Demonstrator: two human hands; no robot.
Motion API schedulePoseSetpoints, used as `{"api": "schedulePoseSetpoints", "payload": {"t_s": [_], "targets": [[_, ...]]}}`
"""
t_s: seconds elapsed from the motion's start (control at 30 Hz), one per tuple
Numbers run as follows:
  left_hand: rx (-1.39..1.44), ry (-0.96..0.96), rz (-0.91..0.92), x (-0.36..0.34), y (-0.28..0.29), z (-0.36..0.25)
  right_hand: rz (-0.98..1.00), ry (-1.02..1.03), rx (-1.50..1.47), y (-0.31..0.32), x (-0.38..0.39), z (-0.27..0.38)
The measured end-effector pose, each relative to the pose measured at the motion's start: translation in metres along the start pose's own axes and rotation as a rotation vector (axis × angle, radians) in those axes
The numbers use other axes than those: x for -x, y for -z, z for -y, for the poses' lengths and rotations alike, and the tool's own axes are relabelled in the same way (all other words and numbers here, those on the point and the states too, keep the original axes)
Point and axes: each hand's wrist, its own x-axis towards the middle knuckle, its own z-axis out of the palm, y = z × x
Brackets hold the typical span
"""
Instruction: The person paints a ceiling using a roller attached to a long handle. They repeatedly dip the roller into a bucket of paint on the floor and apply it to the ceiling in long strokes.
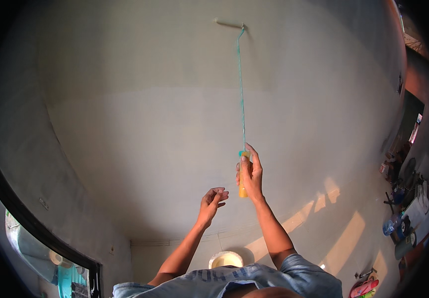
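Blue shirt (202, 281) below, right hand (252, 176) grips a paint roller (242, 89) (left hand (211, 201) near)

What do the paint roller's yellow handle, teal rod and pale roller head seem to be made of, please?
Handle: probably smooth plastic, from its slight shine.
Rod: likely metal, being thin yet holding its bend near the top; its teal finish looks patchy.
Roller head: perhaps matte fabric or foam, showing no shine; too small to tell.

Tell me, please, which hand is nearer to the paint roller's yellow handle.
Right: the right hand grips the yellow handle, while the left hand is apart, to its lower left.
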Motion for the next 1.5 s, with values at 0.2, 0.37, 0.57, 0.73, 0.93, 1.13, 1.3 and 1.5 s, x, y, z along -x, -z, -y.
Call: {"api": "schedulePoseSetpoints", "payload": {"t_s": [0.2, 0.37, 0.57, 0.73, 0.93, 1.13, 1.3, 1.5], "targets": [[0.001, 0.018, 0.025, 0.005, -0.006, -0.010, -0.008, 0.040, 0.014, -0.005, -0.054, 0.058], [0.004, 0.012, 0.054, 0.012, -0.009, -0.026, 0.004, 0.110, 0.058, -0.008, -0.092, 0.106], [0.025, 0.004, 0.042, 0.018, -0.011, -0.039, -0.002, 0.172, 0.088, -0.010, -0.130, 0.155], [0.012, -0.014, 0.085, 0.019, -0.010, -0.045, -0.002, 0.203, 0.091, -0.011, -0.159, 0.192], [0.026, -0.024, 0.097, 0.021, -0.008, -0.047, -0.013, 0.283, 0.082, -0.020, -0.157, 0.205], [-0.023, -0.039, 0.105, 0.016, -0.004, -0.049, -0.097, 0.301, 0.105, -0.001, -0.131, 0.185], [-0.030, -0.074, 0.159, 0.013, -0.001, -0.051, -0.080, 0.272, 0.123, 0.001, -0.141, 0.174], [-0.053, -0.023, 0.165, 0.007, 0.004, -0.032, -0.045, 0.259, 0.144, 0.004, -0.166, 0.151]]}}
